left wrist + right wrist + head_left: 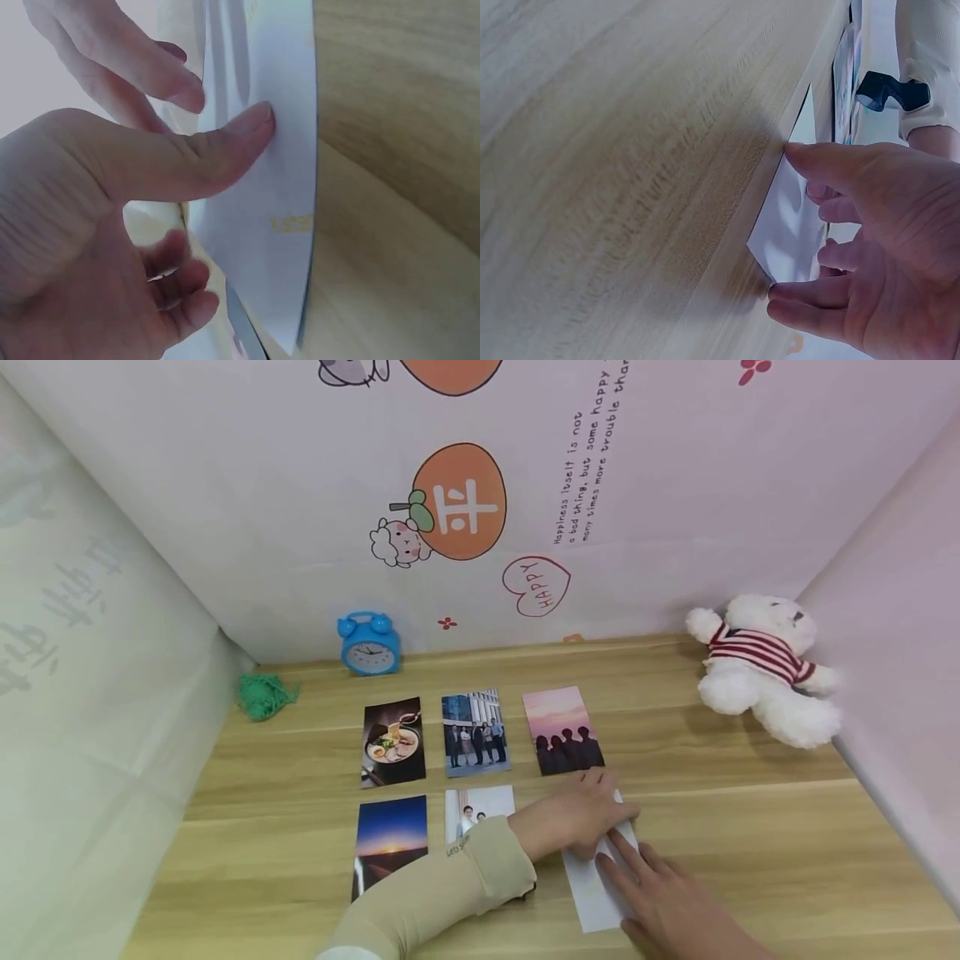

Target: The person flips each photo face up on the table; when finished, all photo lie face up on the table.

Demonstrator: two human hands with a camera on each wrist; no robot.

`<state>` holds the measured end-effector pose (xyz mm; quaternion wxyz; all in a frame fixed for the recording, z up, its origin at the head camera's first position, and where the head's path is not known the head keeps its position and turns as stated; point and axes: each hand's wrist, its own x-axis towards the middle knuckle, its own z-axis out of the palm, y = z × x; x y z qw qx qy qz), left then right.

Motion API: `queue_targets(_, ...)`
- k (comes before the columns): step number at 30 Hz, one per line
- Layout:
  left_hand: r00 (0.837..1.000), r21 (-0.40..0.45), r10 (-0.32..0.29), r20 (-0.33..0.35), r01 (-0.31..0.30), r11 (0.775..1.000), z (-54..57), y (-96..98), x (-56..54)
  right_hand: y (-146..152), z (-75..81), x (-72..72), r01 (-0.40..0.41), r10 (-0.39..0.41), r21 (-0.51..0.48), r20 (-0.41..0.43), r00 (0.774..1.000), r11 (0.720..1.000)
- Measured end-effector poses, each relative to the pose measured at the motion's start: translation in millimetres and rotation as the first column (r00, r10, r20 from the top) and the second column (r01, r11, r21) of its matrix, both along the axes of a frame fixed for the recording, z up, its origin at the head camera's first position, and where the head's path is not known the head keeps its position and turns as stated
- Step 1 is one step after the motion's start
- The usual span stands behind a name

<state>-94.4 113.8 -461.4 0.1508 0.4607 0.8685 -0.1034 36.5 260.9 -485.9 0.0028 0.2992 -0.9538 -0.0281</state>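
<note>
A small white card [600, 893], blank side up, lies flat on the wooden table at the front right. My left hand [577, 814] reaches across and covers its far end. In the left wrist view, the left thumb [240, 127] presses on the card's face, the other fingers curled beyond its side edge. My right hand [667, 893] comes in from the lower right with fairly straight fingers touching the card. In the right wrist view, thumb and fingertips of the right hand [877, 247] are spread along the edge and corner of the white card [780, 240].
Left of it lie several photos: sunset [393, 831], family [483, 806], ramen [392, 743], office group [475, 735], and silhouettes [562, 727] just beyond. Along the back are green yarn [262, 696], a blue alarm clock [370, 647] and a white teddy bear [757, 668].
</note>
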Motion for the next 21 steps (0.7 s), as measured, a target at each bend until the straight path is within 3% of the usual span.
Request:
queue_targets(5, 0.992, 0.029, 0.062, 0.109, -0.066, 0.997, 0.3, -0.1, -3.1, 3, -1.6, -3.5, 0.017, -0.018, 0.011, 0.042, 0.999, 1.000)
queue_targets(10, 0.992, 0.072, 0.064, 0.112, -0.072, 0.995, -2.7, -0.6, -3.9, 10, -3.9, -5.8, -0.016, 0.017, -0.011, 0.061, 0.998, 1.000)
queue_targets(13, 0.992, 0.112, 0.064, 0.112, -0.077, 0.991, -3.8, -2.2, -5.0, 14, -5.5, -5.4, -0.058, 0.059, -0.044, 0.016, 0.998, 0.997)
queue_targets(16, 0.991, 0.134, 0.074, 0.114, -0.089, 0.987, -3.7, -4.1, -6.0, 16, -6.3, -5.2, -0.102, 0.095, -0.076, -0.090, 0.991, 0.992)
queue_targets(19, 0.992, 0.133, 0.082, 0.099, -0.095, 0.987, -1.3, -4.9, -7.1, 17, -5.9, -5.4, -0.113, 0.093, -0.104, -0.179, 0.979, 0.988)
queue_targets(21, 0.991, 0.136, 0.092, 0.097, -0.105, 0.985, 1.4, -5.1, -7.9, 18, -4.9, -5.4, -0.094, 0.070, -0.119, -0.196, 0.978, 0.988)
